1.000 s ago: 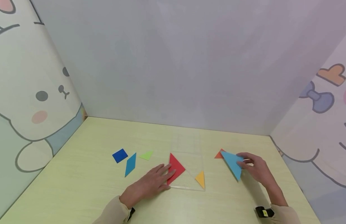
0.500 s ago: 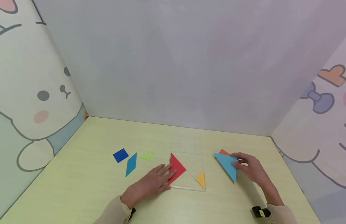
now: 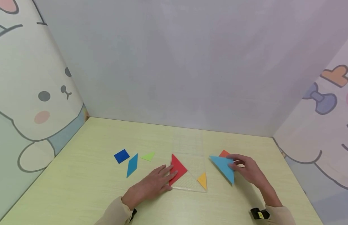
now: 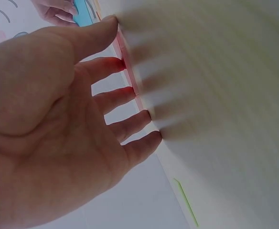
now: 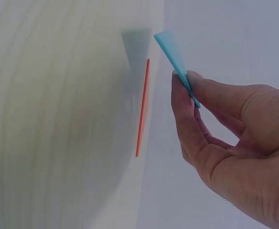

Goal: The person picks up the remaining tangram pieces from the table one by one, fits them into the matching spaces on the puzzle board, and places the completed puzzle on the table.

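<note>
Between thumb and fingers my right hand pinches a large light blue triangle, a thin tangram piece. In the right wrist view the light blue triangle is raised off the table and tilted. An orange-red triangle lies behind it, partly covered in the head view. My left hand rests with outstretched fingers on a large red triangle. That red piece lies at the left side of a clear square tray. A small yellow triangle sits at the tray's right edge.
Left of the tray lie a light green triangle, a blue parallelogram and a dark blue square piece. A transparent lid-like sheet extends behind the tray. Walls surround the pale table at the back and both sides.
My right hand has moved left with the light blue triangle, nearer the tray. The left hand stays on the red triangle.
</note>
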`<state>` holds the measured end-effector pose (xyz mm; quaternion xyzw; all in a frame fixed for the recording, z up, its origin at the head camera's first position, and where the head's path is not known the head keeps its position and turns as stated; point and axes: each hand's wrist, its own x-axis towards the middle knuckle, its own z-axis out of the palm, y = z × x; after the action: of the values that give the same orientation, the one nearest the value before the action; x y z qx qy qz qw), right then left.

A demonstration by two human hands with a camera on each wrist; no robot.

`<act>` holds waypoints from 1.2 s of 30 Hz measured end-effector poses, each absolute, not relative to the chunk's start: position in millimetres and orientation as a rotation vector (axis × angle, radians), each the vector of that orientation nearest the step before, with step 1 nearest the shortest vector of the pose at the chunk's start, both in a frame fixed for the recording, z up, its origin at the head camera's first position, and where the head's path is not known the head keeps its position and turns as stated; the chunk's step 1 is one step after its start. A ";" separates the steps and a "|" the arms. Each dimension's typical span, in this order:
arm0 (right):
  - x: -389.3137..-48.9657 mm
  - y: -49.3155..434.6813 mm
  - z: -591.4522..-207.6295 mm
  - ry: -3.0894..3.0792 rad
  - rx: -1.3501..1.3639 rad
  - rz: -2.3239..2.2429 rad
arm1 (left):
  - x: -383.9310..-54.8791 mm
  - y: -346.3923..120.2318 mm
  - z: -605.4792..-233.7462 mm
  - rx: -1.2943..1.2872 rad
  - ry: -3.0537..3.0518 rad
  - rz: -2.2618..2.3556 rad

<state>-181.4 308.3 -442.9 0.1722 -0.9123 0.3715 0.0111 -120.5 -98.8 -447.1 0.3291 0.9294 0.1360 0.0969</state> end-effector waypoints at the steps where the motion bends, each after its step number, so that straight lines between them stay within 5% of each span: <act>1: -181.7 307.0 -442.8 -2.847 0.539 1.161 | -120.3 -98.9 -446.9 0.974 2.752 0.405; 36: -180.8 261.9 -441.8 -2.767 0.900 1.388 | -120.6 -98.9 -450.3 0.982 2.764 0.373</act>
<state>-180.8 261.9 -441.8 0.2789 -0.8576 0.4302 -0.0409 -120.6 -98.9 -450.3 0.3307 0.9308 0.1255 0.0925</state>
